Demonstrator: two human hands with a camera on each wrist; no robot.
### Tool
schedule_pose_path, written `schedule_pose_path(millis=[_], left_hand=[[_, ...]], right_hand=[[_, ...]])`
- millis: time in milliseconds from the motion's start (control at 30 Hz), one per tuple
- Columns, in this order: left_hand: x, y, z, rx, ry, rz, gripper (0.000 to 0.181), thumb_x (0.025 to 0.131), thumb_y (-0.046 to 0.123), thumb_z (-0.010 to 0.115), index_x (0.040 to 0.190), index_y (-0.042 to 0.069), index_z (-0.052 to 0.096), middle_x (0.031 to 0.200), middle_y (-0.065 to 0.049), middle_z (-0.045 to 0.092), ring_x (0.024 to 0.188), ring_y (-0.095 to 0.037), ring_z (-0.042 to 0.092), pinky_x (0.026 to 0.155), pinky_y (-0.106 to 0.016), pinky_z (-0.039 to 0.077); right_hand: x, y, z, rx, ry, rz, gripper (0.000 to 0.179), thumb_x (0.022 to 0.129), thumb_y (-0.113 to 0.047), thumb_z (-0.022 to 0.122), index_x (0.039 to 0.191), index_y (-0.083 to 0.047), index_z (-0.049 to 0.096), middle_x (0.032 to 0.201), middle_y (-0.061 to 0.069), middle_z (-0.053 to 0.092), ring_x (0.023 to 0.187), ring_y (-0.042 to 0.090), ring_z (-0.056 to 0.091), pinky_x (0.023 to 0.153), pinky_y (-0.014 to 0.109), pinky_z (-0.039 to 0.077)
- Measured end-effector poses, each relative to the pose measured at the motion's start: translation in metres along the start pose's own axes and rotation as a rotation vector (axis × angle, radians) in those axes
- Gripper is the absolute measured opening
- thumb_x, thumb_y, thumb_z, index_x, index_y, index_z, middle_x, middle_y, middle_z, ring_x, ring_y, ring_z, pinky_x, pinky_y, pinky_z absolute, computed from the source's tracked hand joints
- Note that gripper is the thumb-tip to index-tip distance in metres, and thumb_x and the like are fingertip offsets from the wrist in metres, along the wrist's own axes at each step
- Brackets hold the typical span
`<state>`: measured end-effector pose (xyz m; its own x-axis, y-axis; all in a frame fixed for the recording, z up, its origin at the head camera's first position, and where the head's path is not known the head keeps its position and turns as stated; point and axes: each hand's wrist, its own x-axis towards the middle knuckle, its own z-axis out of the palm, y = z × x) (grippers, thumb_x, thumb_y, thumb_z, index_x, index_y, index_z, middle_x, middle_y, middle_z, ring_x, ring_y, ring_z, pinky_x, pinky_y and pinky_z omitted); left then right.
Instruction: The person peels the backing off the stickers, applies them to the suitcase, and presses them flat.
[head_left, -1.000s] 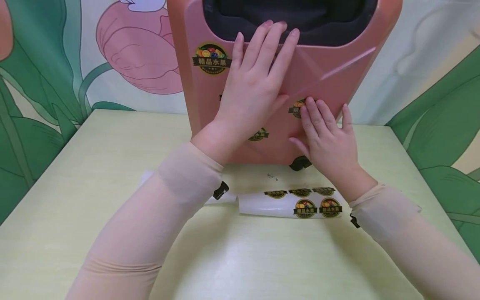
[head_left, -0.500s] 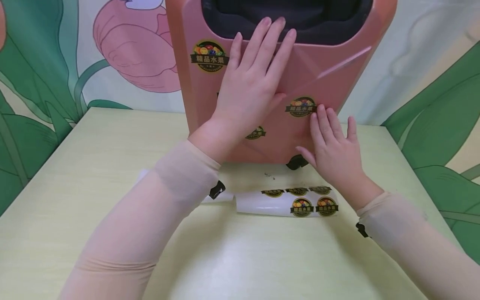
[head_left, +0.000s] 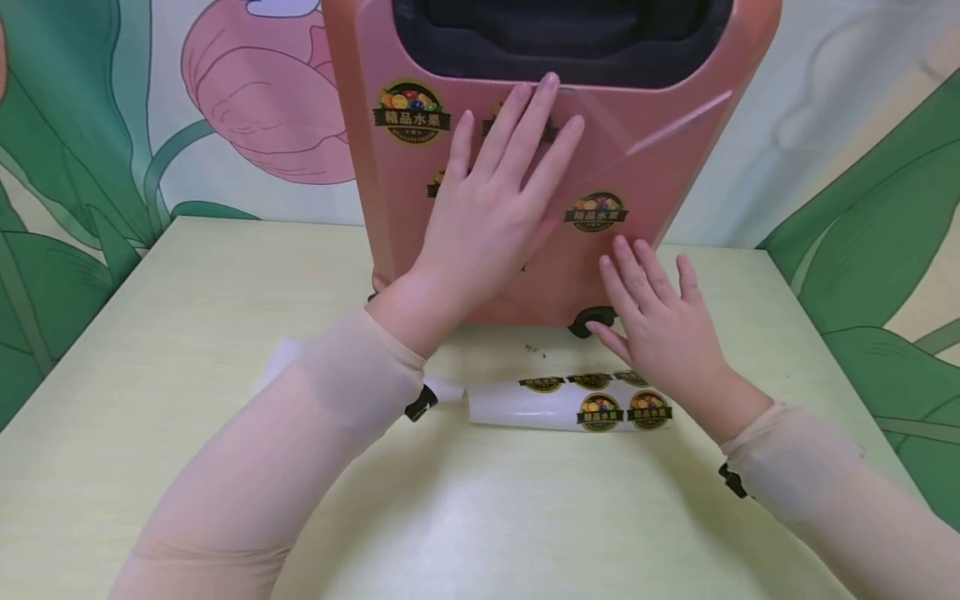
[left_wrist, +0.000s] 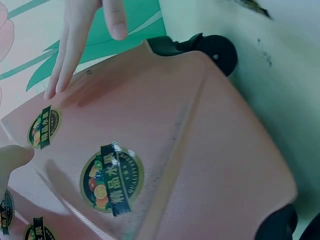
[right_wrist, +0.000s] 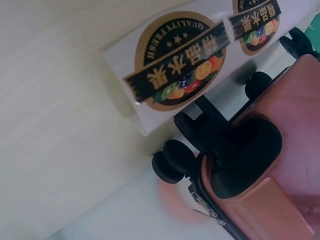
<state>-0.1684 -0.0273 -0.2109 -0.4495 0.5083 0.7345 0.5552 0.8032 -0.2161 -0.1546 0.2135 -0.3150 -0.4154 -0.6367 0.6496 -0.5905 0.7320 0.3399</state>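
Observation:
A pink suitcase [head_left: 570, 292] stands upright on the table, round fruit stickers on its front. My left hand [head_left: 480, 208] is spread over the middle of that front, fingers straight, partly hiding several stickers; whether it touches the shell I cannot tell. One sticker [head_left: 412, 112] shows whole at the upper left, another sticker [head_left: 596, 212] at the right. Just below the latter is my right hand [head_left: 667, 329], fingers extended, holding nothing. In the left wrist view, a sticker [left_wrist: 112, 179] low on the shell is fully visible, and the right hand [left_wrist: 75, 45] is near the suitcase's edge.
A curled white sticker sheet [head_left: 517, 406] with several fruit stickers lies on the table in front of the suitcase. Black wheels [right_wrist: 172, 162] support the suitcase. Behind the table [head_left: 480, 517] is a wall painted with leaves and a pink flower [head_left: 266, 92].
My right hand has slid down and away from the right sticker, uncovering it. My left hand has shifted slightly down, off the black handle recess, showing more of the stickers beneath.

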Motion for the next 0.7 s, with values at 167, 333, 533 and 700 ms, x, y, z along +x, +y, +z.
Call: schedule_pose_path(millis=[167,333,533,700], left_hand=[[-0.017,0.003,0.0,-0.012,0.004,0.03,0.058,0.09,0.032,0.059,0.14,0.01,0.041,0.149,-0.015,0.028,0.139,-0.026,0.019,0.111,-0.048,0.009],[-0.031,0.007,-0.003,-0.021,-0.02,0.073,0.062,0.086,0.034,0.064,0.139,0.009,0.043,0.148,-0.015,0.03,0.138,-0.027,0.023,0.108,-0.051,0.019],[-0.047,0.011,-0.007,-0.073,-0.078,0.084,0.068,0.083,0.038,0.068,0.139,0.008,0.043,0.148,-0.016,0.03,0.136,-0.029,0.026,0.106,-0.051,0.025],[-0.06,0.013,-0.007,-0.101,-0.101,0.085,0.069,0.081,0.037,0.071,0.138,0.008,0.044,0.147,-0.017,0.031,0.135,-0.029,0.03,0.104,-0.051,0.028]], right_hand=[[-0.005,0.0,-0.005,0.039,-0.056,0.004,0.065,0.099,-0.048,0.027,0.14,0.001,0.037,0.151,0.015,0.023,0.138,0.03,0.02,0.107,0.057,0.013],[-0.009,0.0,-0.009,0.061,-0.078,0.0,0.064,0.1,-0.047,0.026,0.137,0.003,0.041,0.148,0.018,0.028,0.136,0.033,0.025,0.107,0.058,0.014],[-0.012,-0.004,-0.007,0.094,-0.046,-0.016,0.062,0.1,-0.045,0.028,0.135,0.003,0.045,0.146,0.017,0.033,0.135,0.03,0.029,0.105,0.056,0.021],[-0.015,-0.006,-0.007,0.128,-0.068,-0.016,0.061,0.1,-0.045,0.029,0.136,0.003,0.044,0.146,0.017,0.033,0.135,0.029,0.029,0.104,0.055,0.026]])
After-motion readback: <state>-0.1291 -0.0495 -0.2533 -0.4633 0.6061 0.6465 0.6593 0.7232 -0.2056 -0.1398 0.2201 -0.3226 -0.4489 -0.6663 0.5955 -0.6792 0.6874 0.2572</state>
